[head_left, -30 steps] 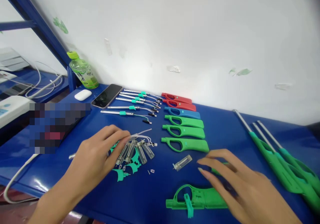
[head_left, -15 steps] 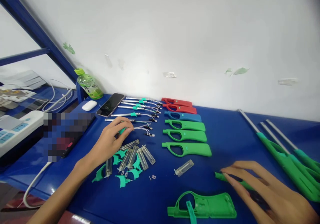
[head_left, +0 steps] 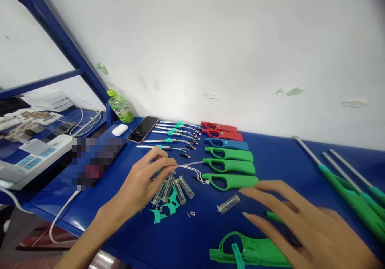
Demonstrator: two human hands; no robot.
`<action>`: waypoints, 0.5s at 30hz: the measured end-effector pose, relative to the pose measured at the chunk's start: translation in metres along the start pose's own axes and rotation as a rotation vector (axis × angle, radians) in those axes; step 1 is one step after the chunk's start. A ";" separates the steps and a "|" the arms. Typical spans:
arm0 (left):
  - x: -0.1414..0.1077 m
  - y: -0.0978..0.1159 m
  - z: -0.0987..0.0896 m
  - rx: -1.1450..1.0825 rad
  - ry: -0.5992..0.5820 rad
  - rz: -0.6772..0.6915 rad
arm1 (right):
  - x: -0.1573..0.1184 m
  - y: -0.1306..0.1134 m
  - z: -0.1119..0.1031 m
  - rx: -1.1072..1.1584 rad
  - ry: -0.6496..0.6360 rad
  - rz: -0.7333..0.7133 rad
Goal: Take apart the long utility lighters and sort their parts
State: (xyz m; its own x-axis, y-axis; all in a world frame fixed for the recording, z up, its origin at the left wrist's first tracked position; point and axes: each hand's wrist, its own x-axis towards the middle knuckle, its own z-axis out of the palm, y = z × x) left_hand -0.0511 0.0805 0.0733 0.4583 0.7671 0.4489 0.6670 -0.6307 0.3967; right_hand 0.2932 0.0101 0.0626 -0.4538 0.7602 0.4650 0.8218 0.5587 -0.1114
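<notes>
My left hand (head_left: 153, 172) is closed in a pinch on a wired igniter piece, mostly hidden by the fingers; its pale tube and white wires (head_left: 192, 170) trail right over the table. Below it lie clear fuel tanks (head_left: 182, 191) and teal triggers (head_left: 170, 209). My right hand (head_left: 288, 217) is spread with nothing between thumb and index finger, right of a single clear fuel tank (head_left: 228, 204). Beneath that hand lies a partly hidden green piece (head_left: 273, 217) with something dark beside it. An open green lighter half-shell (head_left: 255, 251) with a teal strip is partly covered by the right hand.
Igniter rods with wires (head_left: 168, 132) lie in a row at the back, beside red, blue and green lighter shells (head_left: 237, 166). Long-nosed green lighters (head_left: 345, 189) are at right. A phone (head_left: 143, 129), bottle (head_left: 120, 106) and power strip (head_left: 45, 160) stand left.
My left hand has lifted the igniter piece from the row and moved right and toward me. My right hand has spread its fingers and moved left. The view has shifted slightly.
</notes>
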 end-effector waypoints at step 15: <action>0.006 -0.081 0.011 0.109 -0.071 -0.014 | 0.015 -0.005 0.002 -0.001 -0.053 -0.066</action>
State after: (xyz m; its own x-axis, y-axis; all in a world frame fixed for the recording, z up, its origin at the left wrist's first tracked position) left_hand -0.0960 0.1381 0.0349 0.4860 0.7847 0.3849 0.7320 -0.6060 0.3113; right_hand 0.2815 0.0189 0.0685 -0.5244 0.7385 0.4238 0.7900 0.6077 -0.0815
